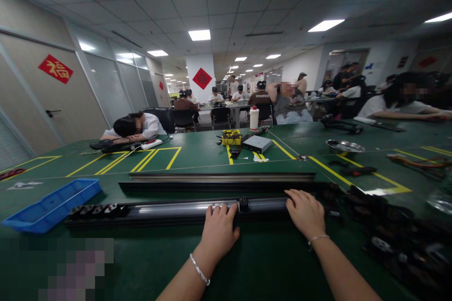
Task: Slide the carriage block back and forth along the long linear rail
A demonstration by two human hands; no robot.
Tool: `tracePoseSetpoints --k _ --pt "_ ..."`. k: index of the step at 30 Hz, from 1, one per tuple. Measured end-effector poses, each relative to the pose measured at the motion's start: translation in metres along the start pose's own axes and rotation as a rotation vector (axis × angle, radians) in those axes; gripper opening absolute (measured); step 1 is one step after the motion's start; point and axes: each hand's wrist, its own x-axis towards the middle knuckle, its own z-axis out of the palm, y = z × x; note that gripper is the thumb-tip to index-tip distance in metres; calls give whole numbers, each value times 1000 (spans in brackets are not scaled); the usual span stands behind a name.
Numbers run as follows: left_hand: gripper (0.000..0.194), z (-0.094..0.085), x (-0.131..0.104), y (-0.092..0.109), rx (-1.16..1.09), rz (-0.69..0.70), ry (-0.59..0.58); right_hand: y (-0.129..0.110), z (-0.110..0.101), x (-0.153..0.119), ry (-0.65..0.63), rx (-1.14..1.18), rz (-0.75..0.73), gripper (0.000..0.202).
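A long black rail with a shiny top lies across the green table. My left hand rests on it near the middle, fingers over the top and thumb apart. Just right of those fingers sits a small black block on the rail. My right hand lies at the rail's right part, fingers reaching over it. Several black pieces are lined up at the rail's left end. Behind it are two more long dark profiles.
A blue tray stands at left, and a pile of black parts at right. Farther back are a metal bowl, a grey box, yellow item and white bottle. People sit around the tables.
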Motion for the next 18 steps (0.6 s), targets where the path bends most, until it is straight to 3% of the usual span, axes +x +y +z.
tracePoseSetpoints --k 18 --pt "56 3 6 12 -59 38 4 0 0 0 -12 1 5 42"
